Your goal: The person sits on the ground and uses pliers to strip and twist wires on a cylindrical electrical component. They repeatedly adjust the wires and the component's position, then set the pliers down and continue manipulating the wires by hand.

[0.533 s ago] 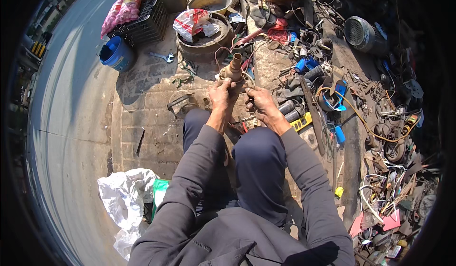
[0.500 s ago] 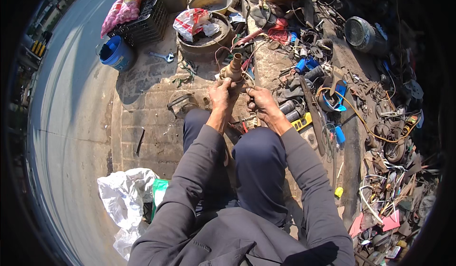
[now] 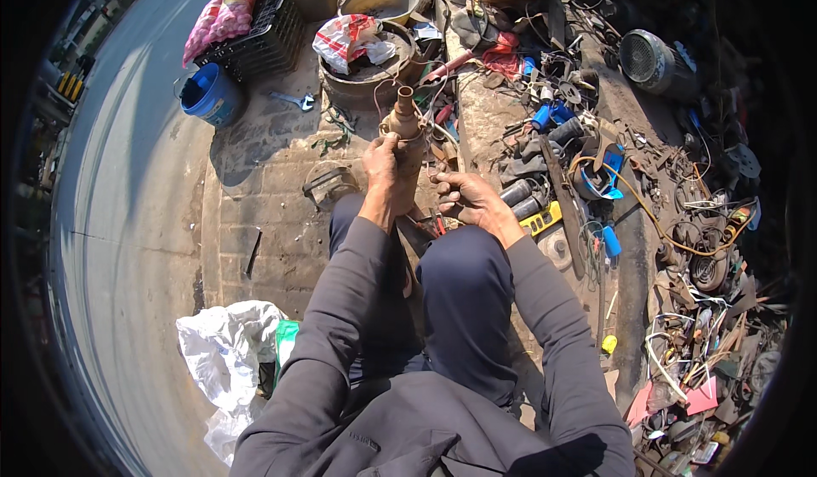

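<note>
My left hand [image 3: 382, 169] is closed around a dull brown metal part [image 3: 402, 119], pump-like, with a stepped narrow neck and an open round end pointing away from me. Its lower body runs down beside my palm, above my knees. Just to its right is my right hand [image 3: 471, 198], with fingers curled and thumb and fingertips pinched together. Whatever those fingertips hold is too small to make out. Red-handled pliers [image 3: 440, 224] lie below, between my knees and partly hidden. A round metal housing [image 3: 330, 185] sits on the paving left of my left hand.
A blue bucket [image 3: 211, 96], an adjustable wrench [image 3: 294, 101] and a large round tub [image 3: 374, 85] stand or lie ahead. Scrap parts and wires [image 3: 694, 315] heap along the right, with an electric motor [image 3: 651, 60] beyond. A white sack [image 3: 228, 349] lies left of me.
My left hand has shifted slightly left and turned the metal part, so more of its body shows. My right hand has moved a little lower, its fingers still pinched.
</note>
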